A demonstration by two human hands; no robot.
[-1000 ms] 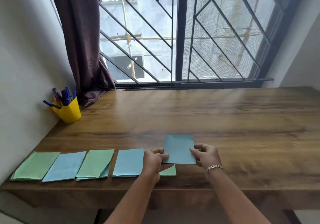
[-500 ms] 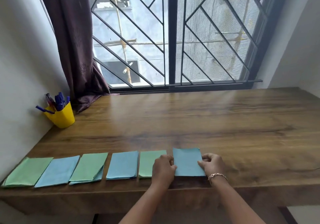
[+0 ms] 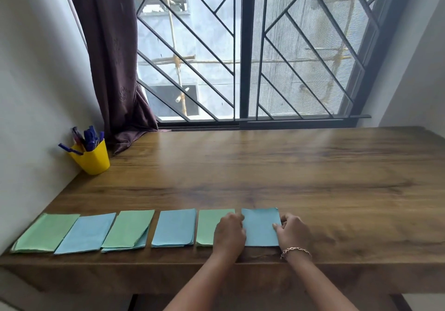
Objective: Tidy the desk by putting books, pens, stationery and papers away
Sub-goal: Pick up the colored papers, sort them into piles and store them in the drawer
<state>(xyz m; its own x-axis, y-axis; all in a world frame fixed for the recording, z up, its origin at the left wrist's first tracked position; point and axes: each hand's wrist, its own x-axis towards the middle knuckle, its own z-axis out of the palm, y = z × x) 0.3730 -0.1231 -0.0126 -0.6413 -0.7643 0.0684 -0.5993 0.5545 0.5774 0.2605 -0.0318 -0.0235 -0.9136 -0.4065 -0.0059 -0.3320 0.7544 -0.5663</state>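
A blue paper [image 3: 261,226] lies flat near the front edge of the wooden desk [image 3: 289,178], at the right end of a row of folded papers. My left hand [image 3: 230,234] holds its left edge with curled fingers and partly covers the green paper [image 3: 208,226] beside it. My right hand [image 3: 292,231], with a bracelet at the wrist, holds the right edge. Further left in the row lie a blue paper [image 3: 174,227], a green one [image 3: 130,227] over a blue sheet, another blue [image 3: 88,232] and a green [image 3: 45,232].
A yellow cup [image 3: 92,159] with several blue pens [image 3: 88,136] stands at the desk's back left corner by the wall. A dark curtain [image 3: 113,57] hangs down onto the desk behind it. A barred window [image 3: 248,57] runs along the back edge.
Both hands lowered the blue paper from above the desk and laid it flat to the right of the green paper. Over the last half second they have stayed at its edges.
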